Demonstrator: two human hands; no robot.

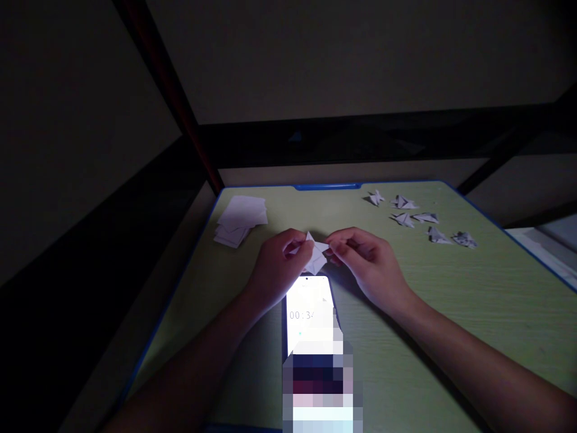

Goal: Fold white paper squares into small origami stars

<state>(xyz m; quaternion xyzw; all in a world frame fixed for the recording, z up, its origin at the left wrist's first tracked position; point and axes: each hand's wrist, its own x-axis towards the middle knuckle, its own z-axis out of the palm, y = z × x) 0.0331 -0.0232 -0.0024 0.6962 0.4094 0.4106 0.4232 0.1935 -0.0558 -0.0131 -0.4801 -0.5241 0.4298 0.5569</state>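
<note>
While the folded paper [317, 261] is held over the middle of the worktop [491, 285], the left hand [277, 267] grips its body between thumb and fingers and the right hand [369, 261] pinches its right point. Nearer the front edge lies a lit phone [303, 302]; paper sheets [243, 211] lie by the far left corner, six folded pieces [403, 203] toward the far right corner.

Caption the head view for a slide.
Left hand and right hand pinch a folded paper near a lit phone on a green table.
</note>
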